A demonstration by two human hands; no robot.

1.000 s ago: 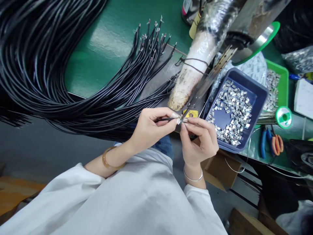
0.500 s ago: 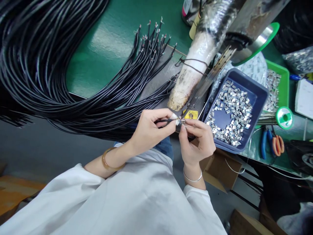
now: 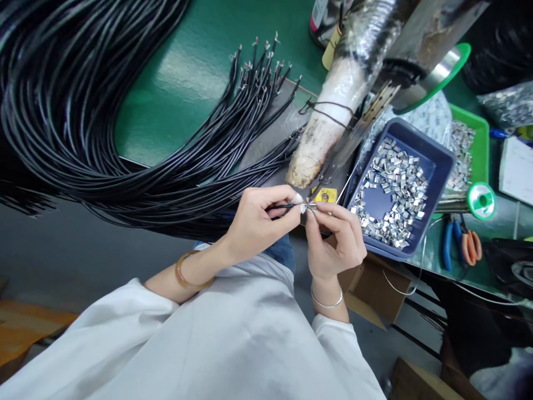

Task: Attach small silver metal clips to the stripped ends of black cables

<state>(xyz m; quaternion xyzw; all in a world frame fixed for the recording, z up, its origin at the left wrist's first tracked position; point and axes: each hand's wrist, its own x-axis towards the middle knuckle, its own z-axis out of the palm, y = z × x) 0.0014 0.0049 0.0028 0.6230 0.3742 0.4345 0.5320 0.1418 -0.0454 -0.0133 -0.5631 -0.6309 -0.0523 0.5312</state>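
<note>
My left hand (image 3: 256, 225) pinches a black cable (image 3: 281, 206) close to its end, with white wrapping on the thumb and finger tips. Facing it, my right hand (image 3: 339, 239) is closed at the fingertips on a small silver metal connector (image 3: 311, 206). Cable end and connector meet between the two hands; the fine wires there are too small to make out. Just above the fingers, a soldering iron (image 3: 363, 129) slants down, its tip close to the joint. Behind lies a small yellow piece (image 3: 326, 195).
A thick bundle of black cables (image 3: 137, 178) fills the left, stripped ends on a grey plate. A white wrapped tube (image 3: 322, 133) leans over the bench. To the right are a blue tray (image 3: 437, 147) of metal shells, a green tray (image 3: 482, 139), a solder spool (image 3: 481, 201) and pliers (image 3: 470, 247).
Both hands keep their hold with barely any movement, and the cable and connector stay together. The trays and tools on the right appear slightly further left, as the view has shifted a little.
</note>
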